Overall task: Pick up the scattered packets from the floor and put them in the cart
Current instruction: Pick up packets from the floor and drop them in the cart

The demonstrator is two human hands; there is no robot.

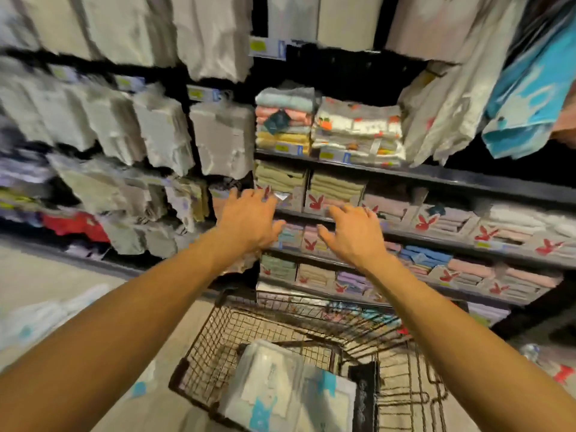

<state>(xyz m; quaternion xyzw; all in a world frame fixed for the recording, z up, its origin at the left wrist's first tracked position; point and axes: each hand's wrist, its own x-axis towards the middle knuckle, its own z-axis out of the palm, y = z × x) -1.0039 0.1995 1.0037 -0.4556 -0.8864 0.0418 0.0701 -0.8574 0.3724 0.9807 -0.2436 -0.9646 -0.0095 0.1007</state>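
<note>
Shelves [436,176] crowd the cart [204,353] rim; left hand [249,218] and right hand [355,233] hover spread, empty.

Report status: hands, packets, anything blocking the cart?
Left hand, right hand open, empty, out over the brown wire cart. Clear-wrapped white packets with blue print in it. Blurred white packets on floor, left. Nothing blocks the cart.
</note>
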